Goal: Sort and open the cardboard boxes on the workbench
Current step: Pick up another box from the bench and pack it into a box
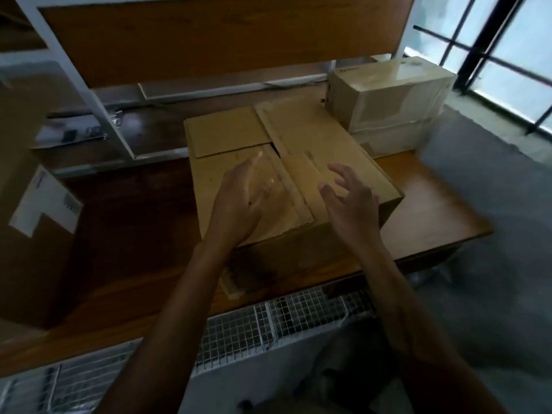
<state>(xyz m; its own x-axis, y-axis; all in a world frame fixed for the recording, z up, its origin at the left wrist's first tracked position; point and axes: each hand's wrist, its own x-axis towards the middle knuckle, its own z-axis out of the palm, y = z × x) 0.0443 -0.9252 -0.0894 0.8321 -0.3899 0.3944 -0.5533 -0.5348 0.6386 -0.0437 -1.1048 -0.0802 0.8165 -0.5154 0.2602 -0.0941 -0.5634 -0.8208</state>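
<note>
The middle box (227,132) sits on the surface (433,204), its flaps (301,135) lying loosely over the top, not yet folded back. Left hand (242,201) and right hand (349,204) are over its near flaps, each grip spread and empty. The taped boxes (388,94) far right look unopened.

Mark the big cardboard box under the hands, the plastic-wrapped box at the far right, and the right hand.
big cardboard box (227,135), head view, far-left top flap.
plastic-wrapped box (394,97), head view, side facing the camera.
right hand (352,207), head view, back of the hand.
</note>
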